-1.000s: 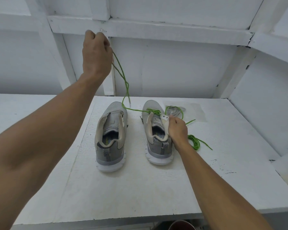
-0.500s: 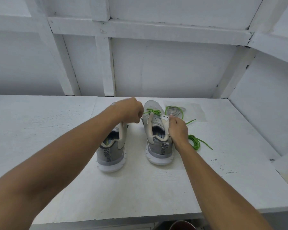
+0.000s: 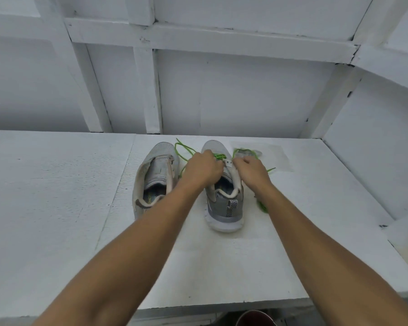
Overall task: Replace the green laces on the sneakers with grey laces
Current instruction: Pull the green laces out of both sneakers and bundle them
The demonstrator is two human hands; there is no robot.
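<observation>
Gripping 1 sneaker (image 3: 224, 209) on the white bench (image 3: 57, 208), left hand (image 3: 203, 166) and right hand (image 3: 251, 171) face white-panelled walls (image 3: 245, 95).

Looks like matt grey knit mesh cloth on the left sneaker (image 3: 156, 175) and the right sneaker (image 3: 224, 208), with cream padded lining, soiled at the collars, and smooth white rubbery soles. Reads as round woven cord, bright and matt, in the green lace (image 3: 184, 151). Appears as matt white paint, faintly grainy and scuffed, on the surface (image 3: 57, 184) and the boarded wall (image 3: 245, 95). Glints as thin clear glossy plastic in the bag (image 3: 278, 158).
</observation>
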